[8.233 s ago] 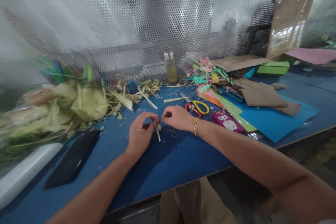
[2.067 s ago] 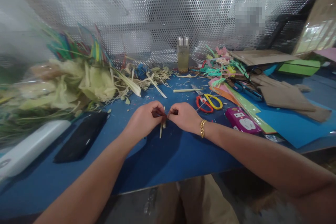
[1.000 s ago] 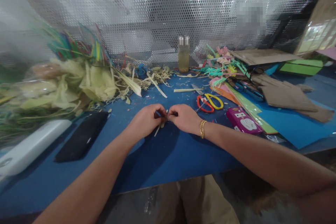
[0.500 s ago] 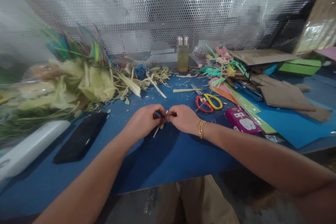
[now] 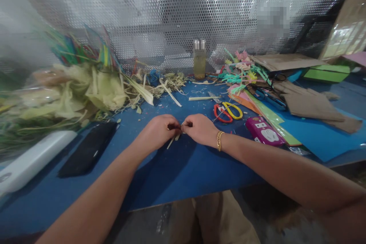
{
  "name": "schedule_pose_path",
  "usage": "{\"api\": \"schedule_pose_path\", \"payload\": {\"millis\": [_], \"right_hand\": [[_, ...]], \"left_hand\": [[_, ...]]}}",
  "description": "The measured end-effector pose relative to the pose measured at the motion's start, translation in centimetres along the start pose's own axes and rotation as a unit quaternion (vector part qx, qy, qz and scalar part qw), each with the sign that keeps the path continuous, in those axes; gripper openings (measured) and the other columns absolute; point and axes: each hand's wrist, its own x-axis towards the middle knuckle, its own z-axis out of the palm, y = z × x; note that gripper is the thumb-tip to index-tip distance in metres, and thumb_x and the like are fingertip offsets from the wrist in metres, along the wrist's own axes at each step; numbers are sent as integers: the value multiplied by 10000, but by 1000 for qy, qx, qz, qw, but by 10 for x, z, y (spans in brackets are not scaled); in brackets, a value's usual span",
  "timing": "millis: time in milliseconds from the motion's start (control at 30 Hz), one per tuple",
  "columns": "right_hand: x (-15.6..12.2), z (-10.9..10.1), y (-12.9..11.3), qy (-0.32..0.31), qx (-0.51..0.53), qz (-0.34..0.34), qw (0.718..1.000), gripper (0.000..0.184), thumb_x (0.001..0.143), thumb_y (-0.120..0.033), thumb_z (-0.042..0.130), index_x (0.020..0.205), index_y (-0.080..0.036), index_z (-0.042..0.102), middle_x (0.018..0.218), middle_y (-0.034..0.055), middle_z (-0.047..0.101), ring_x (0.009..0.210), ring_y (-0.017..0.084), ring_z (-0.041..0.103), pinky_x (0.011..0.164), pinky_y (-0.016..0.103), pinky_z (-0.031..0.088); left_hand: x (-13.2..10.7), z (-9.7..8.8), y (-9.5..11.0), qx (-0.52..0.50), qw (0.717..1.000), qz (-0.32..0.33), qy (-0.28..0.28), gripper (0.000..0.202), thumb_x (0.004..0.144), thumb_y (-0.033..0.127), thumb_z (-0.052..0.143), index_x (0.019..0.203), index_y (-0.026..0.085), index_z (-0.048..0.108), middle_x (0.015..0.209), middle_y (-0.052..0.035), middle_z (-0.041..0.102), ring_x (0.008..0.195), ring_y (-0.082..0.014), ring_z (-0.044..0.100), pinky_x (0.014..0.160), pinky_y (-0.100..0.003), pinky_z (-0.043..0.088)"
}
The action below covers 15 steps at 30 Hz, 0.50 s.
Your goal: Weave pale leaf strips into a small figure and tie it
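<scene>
My left hand (image 5: 161, 131) and my right hand (image 5: 199, 129) meet above the middle of the blue table (image 5: 183, 175). The fingertips of both are pinched together, almost touching each other. Between them is a thin, pale green-yellow strip (image 5: 170, 143) of plant leaf or husk, its loose end sticking out below the left fingers. Most of the strip is hidden by the fingers. A gold bracelet (image 5: 219, 141) circles my right wrist. Beyond the right hand lie scissors (image 5: 228, 111) with one red and one yellow handle.
Pale husks (image 5: 105, 87) and dried strips are heaped at the left, behind a black case (image 5: 88, 148) and a white device (image 5: 37, 160). A glass bottle (image 5: 199, 61) stands at the back. Rightward are a purple case (image 5: 264, 131), coloured paper (image 5: 317, 133), cardboard (image 5: 314, 105) and paper flowers (image 5: 243, 68).
The left fingers have curled in further, with their tips closer to the right ones. Less of the strip shows above them. The table items have not moved.
</scene>
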Motion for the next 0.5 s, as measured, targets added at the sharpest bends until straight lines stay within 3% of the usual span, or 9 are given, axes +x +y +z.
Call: {"api": "schedule_pose_path", "payload": {"millis": [267,500], "right_hand": [[-1,0,-1,8,-1,-2,1000,191,804,-260,550,760,-178,717,766,34,707,685,121,588,626,232,378],[-2,0,-1,7,0,-5,1000,190,794,-255,550,743,-176,715,735,30,698,653,116,571,613,234,367]], "left_hand": [[-1,1,1,11,999,43,0,193,774,210,537,752,209,728,908,-38,710,827,-175,643,777,-272,460],[-1,-1,2,30,999,25,8,199,758,235,531,733,211,727,879,-39,710,798,-178,639,750,-271,462]]}}
